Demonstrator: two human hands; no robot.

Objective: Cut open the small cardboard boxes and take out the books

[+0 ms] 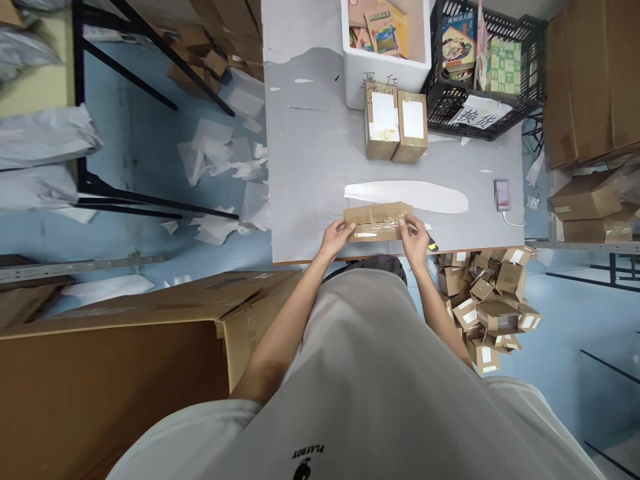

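Observation:
A small brown cardboard box (377,222) with shiny clear tape lies across the front of the grey table (310,153). My left hand (337,238) grips its left end, fingers behind and thumb in front. At the opposite end, my right hand (414,239) holds the box the same way. Just right of that hand, a black and yellow tool (433,245) rests at the table edge, partly hidden; its kind I cannot make out. Beyond the box, two taped cardboard boxes, one (382,123) beside the other (412,127), stand with white labels towards me.
Behind stand a white foam bin (385,77) of booklets and a black plastic crate (480,110) holding books. A phone (501,195) with a cable lies at right. Empty cartons (493,300) are piled on the floor, and a large open carton (150,300) stands at my left.

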